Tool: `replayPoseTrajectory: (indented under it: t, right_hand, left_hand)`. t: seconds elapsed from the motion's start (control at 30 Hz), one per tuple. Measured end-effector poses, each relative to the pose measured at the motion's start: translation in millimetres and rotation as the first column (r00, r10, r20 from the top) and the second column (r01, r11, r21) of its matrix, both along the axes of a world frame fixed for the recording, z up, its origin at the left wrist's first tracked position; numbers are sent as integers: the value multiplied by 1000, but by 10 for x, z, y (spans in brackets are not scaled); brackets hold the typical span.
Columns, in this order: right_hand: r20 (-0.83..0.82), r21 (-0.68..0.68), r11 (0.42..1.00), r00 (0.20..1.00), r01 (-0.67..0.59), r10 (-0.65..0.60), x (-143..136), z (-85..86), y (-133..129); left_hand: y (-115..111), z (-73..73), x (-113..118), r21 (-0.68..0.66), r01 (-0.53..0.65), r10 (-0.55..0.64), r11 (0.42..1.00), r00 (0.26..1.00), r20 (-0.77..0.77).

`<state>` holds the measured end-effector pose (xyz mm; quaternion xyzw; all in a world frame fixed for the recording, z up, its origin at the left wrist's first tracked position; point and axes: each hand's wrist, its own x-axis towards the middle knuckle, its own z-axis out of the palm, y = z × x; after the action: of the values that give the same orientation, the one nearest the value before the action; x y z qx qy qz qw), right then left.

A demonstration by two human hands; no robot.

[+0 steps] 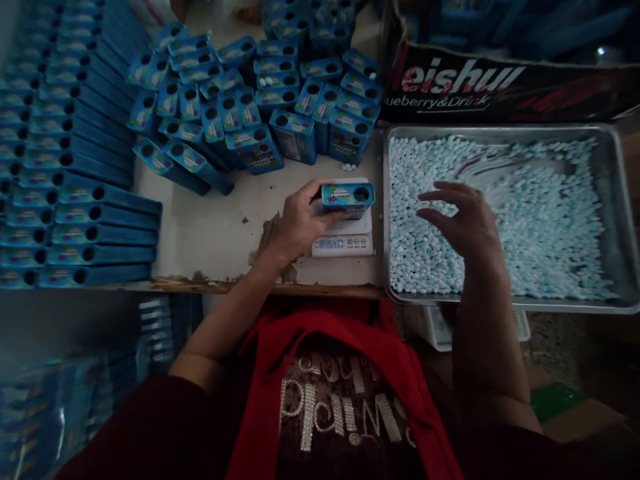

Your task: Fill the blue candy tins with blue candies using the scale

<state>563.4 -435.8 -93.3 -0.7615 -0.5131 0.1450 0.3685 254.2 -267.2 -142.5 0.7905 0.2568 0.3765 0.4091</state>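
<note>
My left hand grips a blue candy tin by its left end, the thumb in front and fingers behind. The tin stands over a white digital scale whose display seems to read about 1547; whether it rests fully on the plate I cannot tell. A dark round hole shows at the right of its top. Over a metal tray of small pale-blue and white candies, my right hand hovers with thumb and fingers apart, nothing visible between them.
Several blue tins stand loosely grouped at the back, a few white candies beside them. Tightly stacked tins fill the left side. Behind the tray rises a black printed cardboard box. A white basket sits below the tray's front edge.
</note>
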Motion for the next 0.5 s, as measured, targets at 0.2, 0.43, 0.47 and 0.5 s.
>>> replayPoseTrajectory:
  t: [0.2, 0.43, 0.47, 0.5]
  right_hand:
    - [-919, 96, 963, 395, 250, -12, -679, -151, 165]
    - [-996, 93, 949, 22, 302, 91, -987, -116, 103]
    - [-996, 90, 950, 37, 298, 83, -986, -106, 88]
    - [-996, 81, 954, 60, 287, 67, -982, -100, 82]
  left_hand:
    - [-139, 267, 305, 512, 61, -15, 857, 996, -94]
    - [-181, 176, 450, 548, 51, 36, 835, 988, -147]
    - [-172, 155, 437, 505, 49, 24, 862, 990, -137]
    - [-166, 142, 427, 459, 48, 7, 887, 993, -118]
